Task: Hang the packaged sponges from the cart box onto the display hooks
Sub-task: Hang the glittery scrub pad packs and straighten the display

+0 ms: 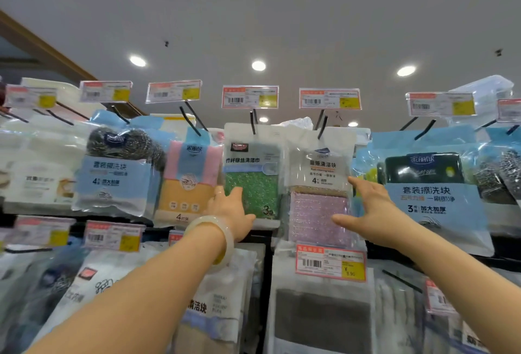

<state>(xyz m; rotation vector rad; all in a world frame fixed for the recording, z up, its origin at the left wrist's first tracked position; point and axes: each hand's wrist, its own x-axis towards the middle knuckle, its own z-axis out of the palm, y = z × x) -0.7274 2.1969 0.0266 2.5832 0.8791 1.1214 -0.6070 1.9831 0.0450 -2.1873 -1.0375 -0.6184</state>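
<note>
Pink sponge pack (320, 212) hangs between both grips: right hand (372, 207) spread wide against its edge, left hand (229, 208) wide beside the green pack (252, 181).

A shop, in its cleaning-goods aisle; rows of packaged sponges (320, 184) and steel scourers (124, 142) hang from black display hooks (191, 122); each hook carries a price tag (250, 97) with barcode and yellow price patch; recessed ceiling lights (258, 65) glow overhead
</note>
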